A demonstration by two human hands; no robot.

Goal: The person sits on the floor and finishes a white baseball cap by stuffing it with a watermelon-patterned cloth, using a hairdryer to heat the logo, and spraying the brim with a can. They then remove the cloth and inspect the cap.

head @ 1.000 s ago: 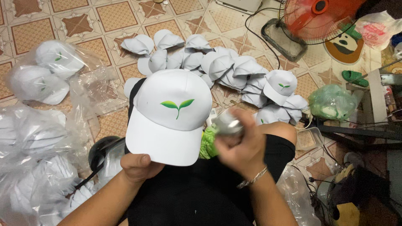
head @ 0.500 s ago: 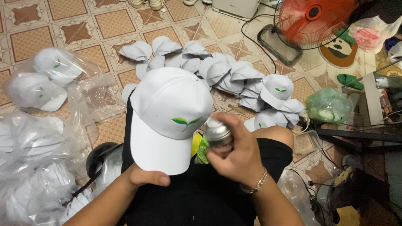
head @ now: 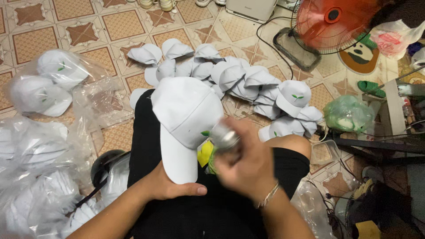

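My left hand (head: 170, 188) grips the brim of a white cap (head: 186, 115) with a small green leaf emblem, holding it up over my lap. The cap is turned so its left side faces me. My right hand (head: 245, 166) is blurred and closed around a small silvery metal tool (head: 224, 136) whose rounded end touches the cap near the emblem. A bracelet sits on my right wrist. A yellow-green cloth (head: 206, 155) lies on my black-clad lap beneath the tool.
A pile of several white caps (head: 239, 79) lies on the tiled floor ahead. Clear plastic bags with caps (head: 48, 84) fill the left side. An orange fan (head: 332, 24), a green bag (head: 347, 114) and cables stand at the right.
The cap has turned to the left, so its emblem moved from the front to the right edge. My right hand with the tool shifted slightly up against the cap.
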